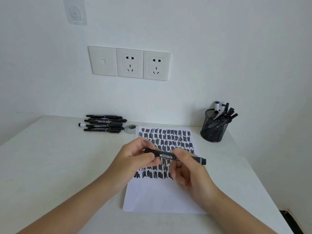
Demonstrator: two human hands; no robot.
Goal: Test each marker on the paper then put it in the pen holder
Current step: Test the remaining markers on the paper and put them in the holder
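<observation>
Both hands hold one black marker level above the paper, which is covered in rows of black scribbles. My left hand grips the marker's left end, thumb and fingers curled round it. My right hand pinches the barrel near its right end, where a grey band shows. A pile of several black markers lies at the back left of the table. The black mesh pen holder stands at the back right with several markers in it.
The white table meets a white wall with two power sockets above it. A round cable grommet sits between the marker pile and the paper. The table's right edge drops off near a dark gap.
</observation>
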